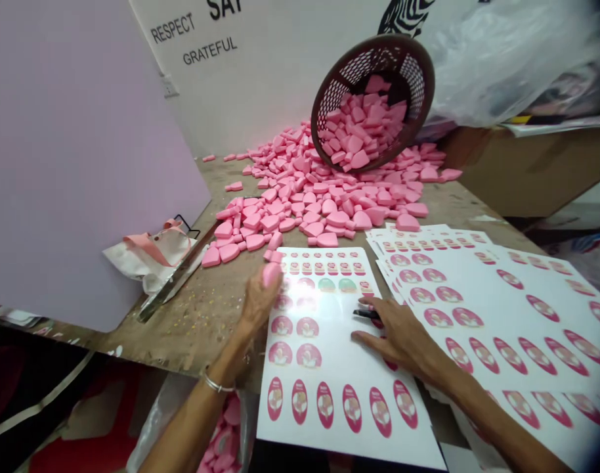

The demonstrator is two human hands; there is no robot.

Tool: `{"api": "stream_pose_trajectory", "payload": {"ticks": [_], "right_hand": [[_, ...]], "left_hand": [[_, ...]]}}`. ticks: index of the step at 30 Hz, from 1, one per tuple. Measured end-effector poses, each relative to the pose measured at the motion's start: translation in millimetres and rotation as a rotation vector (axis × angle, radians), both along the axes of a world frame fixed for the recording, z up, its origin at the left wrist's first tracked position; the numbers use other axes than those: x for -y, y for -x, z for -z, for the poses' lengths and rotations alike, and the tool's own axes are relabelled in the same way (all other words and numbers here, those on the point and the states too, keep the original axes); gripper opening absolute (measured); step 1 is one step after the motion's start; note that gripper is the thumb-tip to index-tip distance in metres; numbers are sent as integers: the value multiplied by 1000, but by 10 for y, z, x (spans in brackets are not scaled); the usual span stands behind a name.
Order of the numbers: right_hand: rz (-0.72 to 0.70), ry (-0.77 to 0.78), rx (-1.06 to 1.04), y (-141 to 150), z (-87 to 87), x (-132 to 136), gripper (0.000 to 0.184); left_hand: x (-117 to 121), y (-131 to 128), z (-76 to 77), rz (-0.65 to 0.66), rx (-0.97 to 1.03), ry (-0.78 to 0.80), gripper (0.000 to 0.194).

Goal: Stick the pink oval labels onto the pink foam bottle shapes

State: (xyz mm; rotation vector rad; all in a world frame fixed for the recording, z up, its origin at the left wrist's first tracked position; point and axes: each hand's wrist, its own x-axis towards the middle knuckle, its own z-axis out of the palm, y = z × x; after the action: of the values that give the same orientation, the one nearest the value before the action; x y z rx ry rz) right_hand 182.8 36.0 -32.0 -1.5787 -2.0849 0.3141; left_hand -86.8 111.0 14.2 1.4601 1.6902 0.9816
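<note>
My left hand (259,299) is closed around a small pink bottle-shaped piece (270,274), just over the left edge of a white sticker sheet (339,341). The sheet bears rows of pink printed labels, some half-round, some oval, and two pale green half-round spots near its top. My right hand (391,328) rests on the sheet's right side. Between its thumb and fingers is a slim black pen-like tool (366,315), whose exact kind I cannot make out. Past the sheet spreads a big heap of the same pink pieces (300,203).
A brown mesh basket (430,85) lies tipped at the back, spilling pink pieces. More sticker sheets (507,328) are stacked at right. A metal ruler-like strip (174,282) and a white pouch (132,259) lie at left near a lilac panel (83,151). Below the table edge is a bag (165,414) with pink pieces.
</note>
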Motion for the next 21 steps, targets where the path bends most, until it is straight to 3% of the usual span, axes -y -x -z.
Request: {"api": "stream_pose_trajectory", "payload": {"ticks": [3, 7, 14, 21], "right_hand": [[45, 18, -107, 68, -134, -216, 31], [113, -145, 9, 241, -139, -567, 18], [108, -195, 151, 271, 73, -754, 16], [127, -159, 106, 281, 38, -754, 12]], "left_hand": [[145, -384, 60, 166, 337, 72, 34], [135, -707, 188, 204, 547, 179, 36], [126, -716, 289, 222, 592, 162, 34], [121, -720, 310, 224, 618, 167, 41]]}}
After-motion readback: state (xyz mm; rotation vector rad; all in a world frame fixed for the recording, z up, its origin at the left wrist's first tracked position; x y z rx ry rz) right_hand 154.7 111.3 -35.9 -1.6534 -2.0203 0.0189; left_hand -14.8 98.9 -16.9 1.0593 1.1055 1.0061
